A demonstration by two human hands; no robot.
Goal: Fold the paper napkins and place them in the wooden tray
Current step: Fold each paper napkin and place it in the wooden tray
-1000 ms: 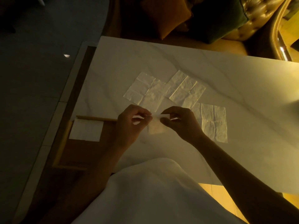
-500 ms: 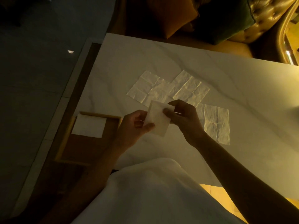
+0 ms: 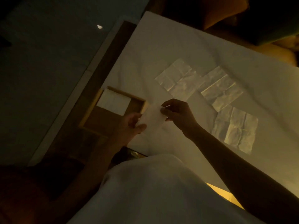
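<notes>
A folded white napkin (image 3: 152, 118) hangs between both hands just right of the wooden tray (image 3: 89, 114). My left hand (image 3: 129, 126) pinches its lower left edge, thumb on top. My right hand (image 3: 178, 113) grips its upper right corner. The tray sits at the table's left edge and holds one folded napkin (image 3: 114, 101) in its far corner. Several unfolded, creased napkins lie flat on the white table (image 3: 161, 50): one (image 3: 175, 78) at the centre, one (image 3: 222, 88) to its right, one (image 3: 241, 132) nearer me.
The table's left edge runs diagonally beside the tray, with dark floor (image 3: 40, 70) beyond. Cushions and a sofa (image 3: 242, 16) stand past the far edge. My white-clothed lap (image 3: 153, 191) fills the bottom of the view.
Both hands have carried the folded napkin leftward, from over the table's middle to the tray's right rim. The camera has tilted and swung left.
</notes>
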